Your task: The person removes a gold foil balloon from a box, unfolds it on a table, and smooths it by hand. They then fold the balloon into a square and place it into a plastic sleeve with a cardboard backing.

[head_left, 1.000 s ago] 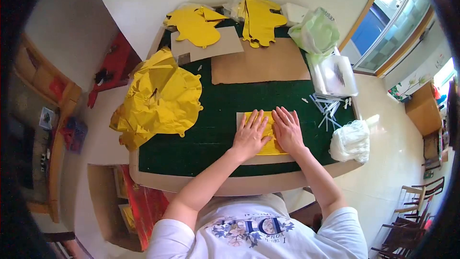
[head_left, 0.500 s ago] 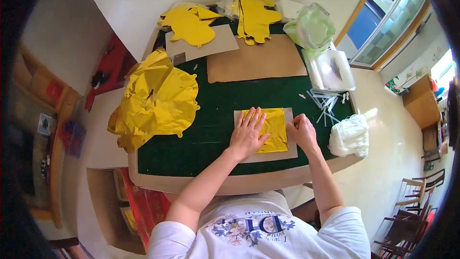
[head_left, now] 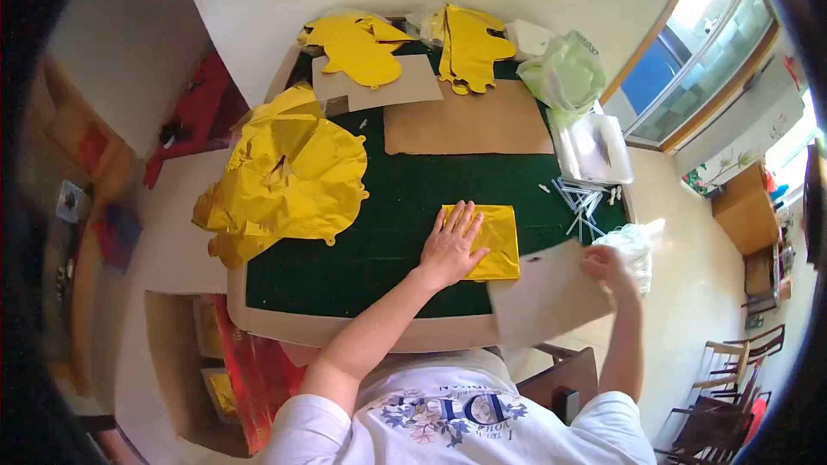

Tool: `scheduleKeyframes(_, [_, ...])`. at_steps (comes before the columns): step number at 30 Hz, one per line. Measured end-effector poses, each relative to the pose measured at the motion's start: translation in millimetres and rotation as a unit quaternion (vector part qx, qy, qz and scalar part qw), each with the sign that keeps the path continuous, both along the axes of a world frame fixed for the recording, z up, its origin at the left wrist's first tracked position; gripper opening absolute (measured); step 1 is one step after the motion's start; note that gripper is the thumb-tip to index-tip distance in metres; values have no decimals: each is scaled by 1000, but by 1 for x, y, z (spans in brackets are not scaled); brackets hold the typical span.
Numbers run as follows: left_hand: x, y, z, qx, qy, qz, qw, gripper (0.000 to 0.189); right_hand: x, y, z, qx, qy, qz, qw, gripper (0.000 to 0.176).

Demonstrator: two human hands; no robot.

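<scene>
My left hand (head_left: 450,250) lies flat with its fingers spread on a folded yellow foil packet (head_left: 497,243), which rests on the dark green table top (head_left: 401,207). To the right, my right hand (head_left: 608,267) is closed on the upper right part of a grey cardboard sheet (head_left: 549,291). The sheet is tilted and hangs over the table's front right edge, just beside the packet. A small dark notch or mark shows near the sheet's top edge.
Crumpled yellow foil (head_left: 293,176) covers the left side. Yellow foil shapes (head_left: 357,47) and brown cardboard (head_left: 469,125) lie at the back. A green bag (head_left: 564,73), clear plastic sleeves (head_left: 594,148), thin straws (head_left: 579,204) and a white bundle (head_left: 636,250) line the right side.
The cardboard sheet has come out from under the foil packet, moving right and toward me in my right hand. My left hand has stayed on the packet. The camera view has shifted slightly.
</scene>
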State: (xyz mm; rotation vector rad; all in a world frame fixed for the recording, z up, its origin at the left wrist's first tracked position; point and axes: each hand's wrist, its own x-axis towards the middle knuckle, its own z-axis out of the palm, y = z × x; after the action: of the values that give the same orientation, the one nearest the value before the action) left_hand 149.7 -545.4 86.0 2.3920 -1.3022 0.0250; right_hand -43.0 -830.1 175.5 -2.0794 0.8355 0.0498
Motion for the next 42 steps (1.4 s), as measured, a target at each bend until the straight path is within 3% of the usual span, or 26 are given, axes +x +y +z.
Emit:
scheduleKeyframes(3, [-1, 1, -2, 1, -7, 0, 1000, 67, -34, -42, 47, 84, -168, -59, 981, 17])
scheduleKeyframes(6, [-2, 0, 2, 13, -15, -3, 1000, 67, -13, -55, 39, -68, -276, -206, 936, 13])
scheduleKeyframes(8, [-2, 1, 5, 26, -26, -4, 999, 66, 14, -59, -1, -139, -279, -201, 929, 11])
scheduleKeyframes(10, [-2, 1, 1, 11, -38, -6, 999, 66, 53, -54, -54, -255, -384, -133, 877, 9])
scheduleKeyframes(12, [-2, 2, 0, -5, -42, -8, 999, 65, 83, -32, -84, -94, -424, -133, 891, 10])
scheduleKeyframes(16, [-2, 3, 0, -19, -39, -11, 999, 65, 107, 0, -92, -113, -276, -68, 952, 5])
scheduleKeyframes(17, [-2, 3, 0, -11, -39, -11, 999, 65, 109, 6, -89, -26, -256, -25, 966, 6])
scheduleKeyframes(20, [-2, 3, 1, -1, -33, -14, 999, 65, 118, 21, -72, 57, -183, 12, 981, 9])
scheduleKeyframes(25, [-4, 4, -1, 7, -29, -20, 999, 64, 123, 27, -58, 49, -44, 101, 993, 14])
scheduleKeyframes(27, [-4, 4, 0, 11, -31, -19, 999, 64, 121, 49, -47, -157, -132, 64, 977, 16])
scheduleKeyframes(28, [-5, 4, 1, 10, -29, -20, 999, 64, 119, 64, -39, -258, -174, 45, 949, 18])
scheduleKeyframes(29, [-6, 4, 4, 10, -28, -21, 999, 64, 119, 76, -34, -313, -259, 88, 909, 29])
scheduleKeyframes(32, [-2, 6, 2, -38, 5, -13, 999, 59, 108, 115, -45, -349, -253, 283, 857, 39])
scheduleKeyframes(35, [4, 10, 3, -83, 23, 47, 995, 56, 104, 138, -69, -375, -173, 290, 864, 46])
scheduleKeyframes(42, [10, 33, 8, -76, 63, 82, 992, 58, 122, 122, -74, -373, -192, 268, 867, 45])
